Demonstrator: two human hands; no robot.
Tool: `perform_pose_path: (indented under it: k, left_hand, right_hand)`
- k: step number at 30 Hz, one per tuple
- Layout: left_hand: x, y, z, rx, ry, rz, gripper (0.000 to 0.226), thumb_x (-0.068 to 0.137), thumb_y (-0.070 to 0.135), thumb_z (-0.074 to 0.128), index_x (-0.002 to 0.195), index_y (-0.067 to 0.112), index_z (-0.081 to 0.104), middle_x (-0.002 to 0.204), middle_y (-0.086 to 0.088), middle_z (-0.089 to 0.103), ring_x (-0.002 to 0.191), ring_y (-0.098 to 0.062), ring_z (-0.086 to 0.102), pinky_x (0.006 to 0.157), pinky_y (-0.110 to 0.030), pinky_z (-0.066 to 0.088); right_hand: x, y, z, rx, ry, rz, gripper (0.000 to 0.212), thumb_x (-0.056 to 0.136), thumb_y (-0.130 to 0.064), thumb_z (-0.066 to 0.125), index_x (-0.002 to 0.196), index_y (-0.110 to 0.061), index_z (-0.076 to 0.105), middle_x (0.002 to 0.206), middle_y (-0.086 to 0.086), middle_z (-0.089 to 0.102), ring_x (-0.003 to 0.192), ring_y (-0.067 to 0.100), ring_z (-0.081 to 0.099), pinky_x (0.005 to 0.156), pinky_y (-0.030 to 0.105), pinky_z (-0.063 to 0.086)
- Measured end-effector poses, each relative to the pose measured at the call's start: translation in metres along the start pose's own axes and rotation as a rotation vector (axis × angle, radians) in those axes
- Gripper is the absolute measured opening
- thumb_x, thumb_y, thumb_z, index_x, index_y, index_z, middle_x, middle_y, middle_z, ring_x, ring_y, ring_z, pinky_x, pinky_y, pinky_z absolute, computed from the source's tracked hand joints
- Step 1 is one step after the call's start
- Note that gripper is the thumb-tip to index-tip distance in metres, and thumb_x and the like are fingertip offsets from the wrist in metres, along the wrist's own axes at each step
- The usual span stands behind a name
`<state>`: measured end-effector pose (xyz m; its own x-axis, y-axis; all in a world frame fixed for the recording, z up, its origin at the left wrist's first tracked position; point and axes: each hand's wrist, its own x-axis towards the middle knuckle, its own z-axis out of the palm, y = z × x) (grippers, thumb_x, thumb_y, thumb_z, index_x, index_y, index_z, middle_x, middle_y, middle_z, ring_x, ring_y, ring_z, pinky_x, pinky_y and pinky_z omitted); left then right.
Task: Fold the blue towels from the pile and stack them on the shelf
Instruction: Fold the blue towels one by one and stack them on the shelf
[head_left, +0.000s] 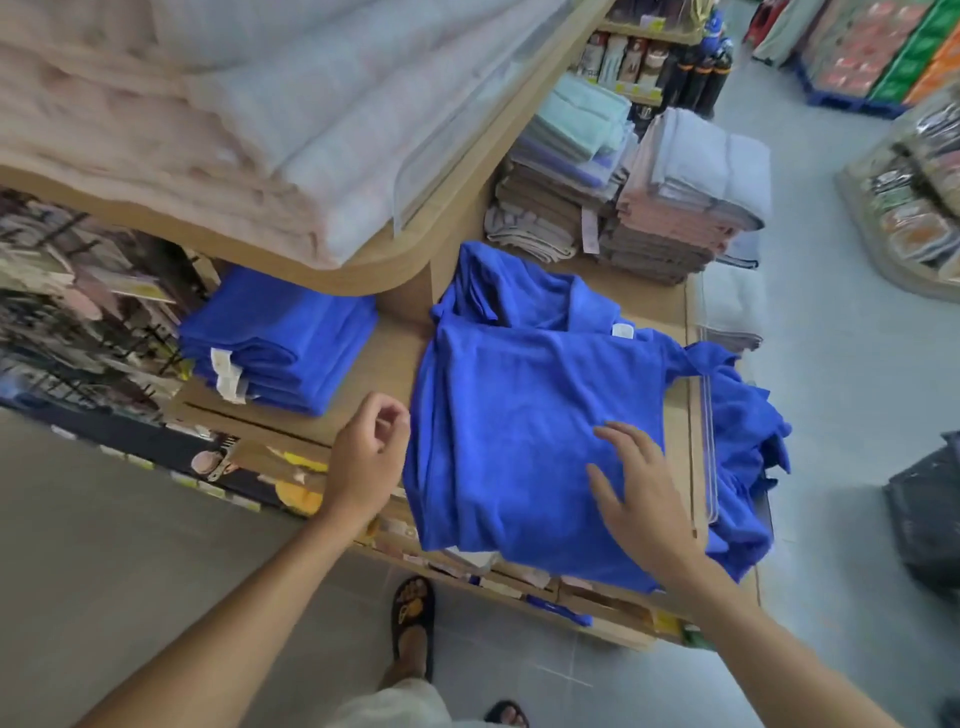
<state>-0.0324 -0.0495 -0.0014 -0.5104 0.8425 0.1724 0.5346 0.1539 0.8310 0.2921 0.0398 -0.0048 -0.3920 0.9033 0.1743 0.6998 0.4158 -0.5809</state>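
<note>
Here we are at a wooden shelf (384, 364) in a shop aisle, pale grey floor (130, 519) all round. The blue towel (519, 426) lies spread over the shelf's front right part, its near hem drooping past the front edge. The right hand (644, 499) is flat on it near the front right corner, fingers straight and spread, gripping nothing. The left hand (363, 457) hovers at the front edge just beside the towel's left side, fingers loosely curled and empty.

More loose blue towels, the pile (743, 441), spill over the right edge past a clear plastic guard (709, 452). At the back left, the folded blue stack (280, 332) sits tucked under the upper shelf (395, 270), white tags facing the front. That upper shelf carries pale pink and white towels (208, 130).

At the shelf's far end stand stacks of brown, pink and grey towels (665, 228), and dark bottles (701, 73) beyond. A sandalled foot (413, 613) stands on the floor below the front edge, and a dark basket (930, 519) sits off to the right.
</note>
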Motion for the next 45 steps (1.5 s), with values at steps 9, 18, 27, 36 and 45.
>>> perform_pose_path:
  k: [9, 18, 27, 36, 45]
  left_hand:
    - [-0.103, -0.026, 0.022, -0.546, -0.425, -0.974, 0.026, 0.102, 0.041, 0.053, 0.113, 0.022, 0.065, 0.108, -0.011, 0.075, 0.088, -0.024, 0.069, 0.065, -0.032, 0.049]
    - [-0.109, -0.053, -0.004, -0.821, 0.033, -1.224, 0.024, 0.098, 0.024, 0.06, 0.076, 0.015, 0.055, 0.071, 0.0, 0.051, 0.058, -0.012, 0.045, 0.052, -0.023, 0.034]
    - [-0.108, -0.037, -0.002, -0.153, 0.089, -0.434, 0.01, 0.093, 0.046, 0.066, 0.096, 0.038, 0.061, 0.1, 0.015, 0.068, 0.093, -0.007, 0.066, 0.066, -0.027, 0.049]
    - [-0.07, -0.013, 0.005, 0.362, -0.01, -0.305, 0.035, 0.078, 0.063, 0.067, 0.087, 0.035, 0.049, 0.08, 0.017, 0.062, 0.069, -0.004, 0.06, 0.056, -0.029, 0.046]
    - [-0.07, -0.048, -0.02, -0.02, 0.064, -0.435, 0.015, 0.092, 0.028, 0.07, 0.096, 0.033, 0.058, 0.094, 0.013, 0.068, 0.09, -0.011, 0.067, 0.064, -0.028, 0.043]
  right_hand:
    - [-0.022, -0.003, 0.014, -0.324, -0.029, -0.072, 0.043, 0.102, -0.037, 0.057, 0.14, -0.017, 0.06, 0.149, 0.0, 0.053, 0.139, 0.025, 0.047, 0.115, 0.043, 0.04]
    - [-0.022, 0.001, 0.018, -0.362, -0.005, -0.1, 0.044, 0.1, -0.039, 0.056, 0.138, -0.018, 0.059, 0.147, 0.001, 0.054, 0.136, 0.027, 0.049, 0.111, 0.044, 0.042]
    - [-0.023, 0.0, 0.018, -0.373, -0.021, -0.096, 0.046, 0.101, -0.045, 0.046, 0.14, -0.022, 0.055, 0.148, -0.002, 0.051, 0.138, 0.023, 0.046, 0.114, 0.043, 0.04]
    - [-0.024, -0.002, 0.017, -0.394, -0.021, -0.078, 0.045, 0.101, -0.044, 0.049, 0.14, -0.023, 0.055, 0.148, -0.003, 0.051, 0.138, 0.022, 0.046, 0.113, 0.042, 0.041]
    - [-0.023, 0.0, 0.019, -0.399, -0.02, -0.078, 0.044, 0.101, -0.043, 0.05, 0.139, -0.022, 0.056, 0.148, -0.002, 0.052, 0.138, 0.023, 0.046, 0.113, 0.043, 0.04]
